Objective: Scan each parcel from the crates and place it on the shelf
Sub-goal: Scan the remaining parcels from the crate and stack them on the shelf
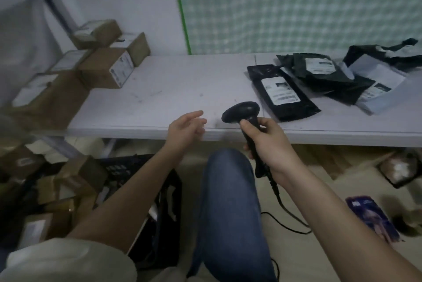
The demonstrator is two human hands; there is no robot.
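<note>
Although white labels show on nearly every parcel, their print is too blurred to read. Cardboard boxes (107, 68) crowd the white shelf (173, 90) at 10 o'clock, and black mailer bags (283, 92) lie overlapping at 2 o'clock. Behind them stands a pale wall with a green checked curtain (296, 5). Below the shelf, more brown boxes (75, 179) fill a dark crate (127, 165) at 8 o'clock on the floor. The right hand (271, 142) has its grip wrapped round the handle of a black scanner (242, 112), head toward 11 o'clock. The left hand (185, 128) hovers loose-fingered and empty at the shelf's front edge, just beside the scanner, well apart from either parcel group.
</note>
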